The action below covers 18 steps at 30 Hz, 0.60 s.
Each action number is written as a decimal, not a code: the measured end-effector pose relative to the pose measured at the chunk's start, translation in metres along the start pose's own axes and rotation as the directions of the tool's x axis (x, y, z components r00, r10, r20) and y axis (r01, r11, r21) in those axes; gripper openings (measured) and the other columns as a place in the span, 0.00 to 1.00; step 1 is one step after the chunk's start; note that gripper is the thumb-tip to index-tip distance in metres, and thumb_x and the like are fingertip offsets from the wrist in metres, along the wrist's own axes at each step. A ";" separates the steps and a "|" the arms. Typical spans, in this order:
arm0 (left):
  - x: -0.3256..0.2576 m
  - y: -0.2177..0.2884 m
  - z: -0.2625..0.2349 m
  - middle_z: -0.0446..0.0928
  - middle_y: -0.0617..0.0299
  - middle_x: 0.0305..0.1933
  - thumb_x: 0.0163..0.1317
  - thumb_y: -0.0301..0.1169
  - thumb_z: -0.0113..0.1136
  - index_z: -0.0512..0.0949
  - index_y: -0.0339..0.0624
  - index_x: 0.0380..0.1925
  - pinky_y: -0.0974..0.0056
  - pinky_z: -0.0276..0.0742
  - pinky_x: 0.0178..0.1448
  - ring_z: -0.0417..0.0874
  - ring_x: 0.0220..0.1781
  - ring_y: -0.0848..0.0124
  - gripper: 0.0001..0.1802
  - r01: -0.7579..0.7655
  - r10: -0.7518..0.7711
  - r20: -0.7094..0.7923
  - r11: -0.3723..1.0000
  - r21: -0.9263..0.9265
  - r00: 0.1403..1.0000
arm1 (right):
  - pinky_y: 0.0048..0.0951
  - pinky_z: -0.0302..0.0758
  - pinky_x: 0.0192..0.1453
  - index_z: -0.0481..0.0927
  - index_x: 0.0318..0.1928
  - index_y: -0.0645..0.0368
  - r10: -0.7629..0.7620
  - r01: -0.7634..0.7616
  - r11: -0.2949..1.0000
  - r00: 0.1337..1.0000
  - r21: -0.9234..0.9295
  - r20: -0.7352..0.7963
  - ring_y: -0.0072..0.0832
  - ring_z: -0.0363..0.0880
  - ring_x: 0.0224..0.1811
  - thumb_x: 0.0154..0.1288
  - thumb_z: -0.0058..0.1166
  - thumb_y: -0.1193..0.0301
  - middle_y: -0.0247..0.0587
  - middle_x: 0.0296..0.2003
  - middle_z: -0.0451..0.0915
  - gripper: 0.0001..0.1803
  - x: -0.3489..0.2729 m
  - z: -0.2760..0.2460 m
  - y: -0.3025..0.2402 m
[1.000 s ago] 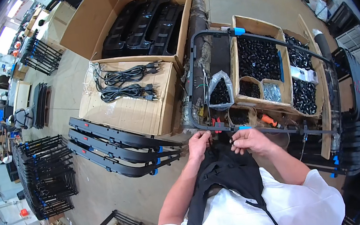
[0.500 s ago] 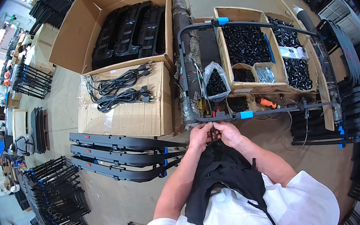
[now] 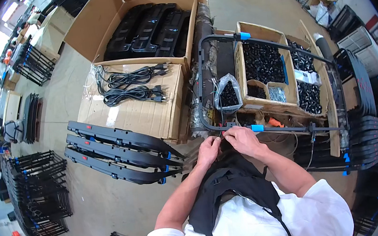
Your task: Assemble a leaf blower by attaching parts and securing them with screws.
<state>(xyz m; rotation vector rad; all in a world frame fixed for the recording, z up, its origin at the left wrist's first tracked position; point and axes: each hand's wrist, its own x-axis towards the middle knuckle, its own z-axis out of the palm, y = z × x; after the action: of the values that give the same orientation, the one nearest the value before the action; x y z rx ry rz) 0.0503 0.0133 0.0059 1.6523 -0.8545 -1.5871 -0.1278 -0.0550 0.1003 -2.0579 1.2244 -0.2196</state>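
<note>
My left hand (image 3: pixel 209 151) and my right hand (image 3: pixel 244 141) meet just below the near left corner of a black tubular frame (image 3: pixel 277 129). Both have their fingers pinched together, fingertips almost touching. Whatever lies between them is too small to make out; a small red piece (image 3: pixel 222 132) shows right by the fingertips. A thin dark cable (image 3: pixel 222 114) runs down to that corner. Blue sleeves (image 3: pixel 257 128) wrap the frame's tubes. Past the corner stands a clear plastic bag (image 3: pixel 228 95) of small black parts.
A wooden tray (image 3: pixel 262 103) holds black fittings and screws. An orange-handled tool (image 3: pixel 274 121) lies under the near tube. At left, coiled power cords (image 3: pixel 130 85) rest on a closed carton (image 3: pixel 151 118), with an open carton (image 3: pixel 191 37) behind. Black curved bars (image 3: pixel 108 151) jut out nearby.
The whole view has shifted and tilted slightly. My hands stay together near the frame's corner; the right hand now lies flatter over the fingertips, and a red piece shows there.
</note>
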 end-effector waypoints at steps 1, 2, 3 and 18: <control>-0.004 0.000 0.001 0.83 0.63 0.33 0.79 0.39 0.57 0.80 0.36 0.43 0.64 0.79 0.41 0.82 0.34 0.74 0.15 -0.052 0.053 -0.013 0.998 0.037 0.999 | 0.43 0.82 0.57 0.88 0.50 0.60 -0.123 0.123 0.991 0.992 -0.043 0.001 0.47 0.86 0.52 0.73 0.53 0.69 0.47 0.46 0.87 0.14 0.004 -0.007 -0.004; -0.004 -0.009 0.003 0.83 0.63 0.33 0.79 0.39 0.57 0.80 0.36 0.43 0.64 0.79 0.41 0.82 0.34 0.74 0.15 -0.061 0.062 -0.025 0.998 0.022 0.998 | 0.43 0.83 0.56 0.86 0.51 0.58 -0.264 0.263 0.964 0.964 -0.035 -0.019 0.47 0.86 0.53 0.72 0.53 0.69 0.47 0.46 0.85 0.13 0.011 -0.008 -0.006; -0.004 -0.018 0.006 0.83 0.60 0.38 0.79 0.37 0.55 0.79 0.34 0.47 0.63 0.79 0.47 0.83 0.40 0.71 0.14 -0.170 0.173 -0.073 0.984 0.045 0.982 | 0.43 0.83 0.56 0.86 0.51 0.58 -0.278 0.277 0.960 0.961 -0.047 -0.008 0.47 0.86 0.53 0.72 0.53 0.69 0.47 0.46 0.85 0.13 0.019 -0.007 -0.008; -0.018 -0.025 0.002 0.85 0.45 0.52 0.74 0.34 0.55 0.79 0.38 0.57 0.55 0.78 0.63 0.85 0.56 0.54 0.17 -0.224 0.219 -0.172 0.974 -0.010 0.960 | 0.42 0.84 0.48 0.79 0.46 0.60 -0.537 0.784 0.530 0.605 -0.323 0.588 0.44 0.86 0.47 0.68 0.54 0.70 0.49 0.41 0.81 0.10 0.069 -0.005 -0.014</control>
<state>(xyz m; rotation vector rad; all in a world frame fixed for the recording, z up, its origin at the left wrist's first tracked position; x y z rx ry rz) 0.0478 0.0417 -0.0050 1.5847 -0.8883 -1.2804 -0.0835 -0.1103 0.0993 -2.8383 0.1131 0.2746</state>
